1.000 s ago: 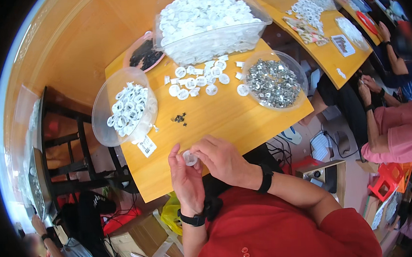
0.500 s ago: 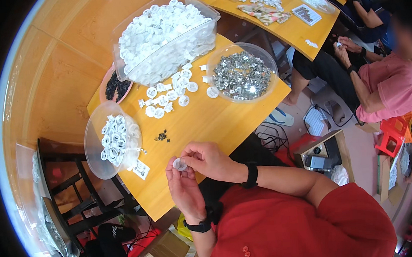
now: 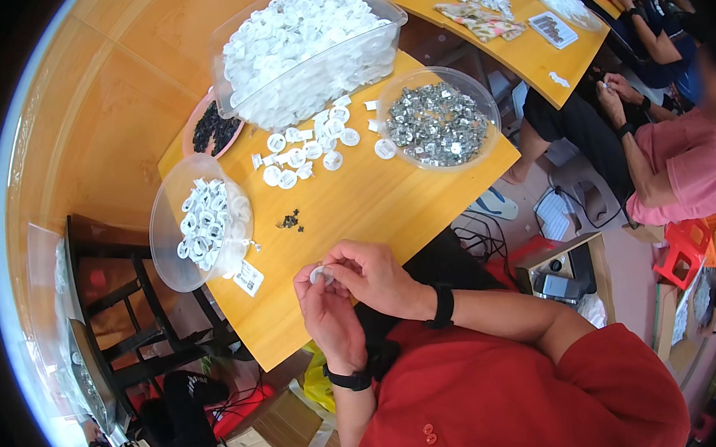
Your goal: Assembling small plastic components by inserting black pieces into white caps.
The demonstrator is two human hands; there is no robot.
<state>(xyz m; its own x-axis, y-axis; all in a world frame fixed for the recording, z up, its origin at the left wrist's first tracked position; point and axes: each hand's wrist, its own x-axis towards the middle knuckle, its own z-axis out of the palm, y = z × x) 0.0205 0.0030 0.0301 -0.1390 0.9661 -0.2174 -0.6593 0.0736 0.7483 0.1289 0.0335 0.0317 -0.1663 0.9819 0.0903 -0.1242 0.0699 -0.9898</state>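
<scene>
A small round white plastic part (image 3: 320,274) is pinched between my two hands above the near edge of the wooden table (image 3: 356,199). My left hand (image 3: 328,315) grips it from the left, fingers pointing up. From the right, my right hand (image 3: 371,274) closes thumb and fingers on the same part, partly covering it. Beyond them lie several tiny black pieces (image 3: 291,221) on the tabletop. Further back, loose white round parts (image 3: 313,149) are scattered in a group.
A clear bin (image 3: 315,89) heaped with white parts stands at the back. A clear bowl (image 3: 494,131) holds small metal pieces; another bowl (image 3: 162,245) holds white rings. Black pieces fill a pink dish (image 3: 232,142). A printed label (image 3: 248,278) lies at the left edge. Co-workers sit at right.
My fingers have closed further over the white part, and my right hand has shifted slightly to the right. The whole view has moved a little; the table things stay put.
</scene>
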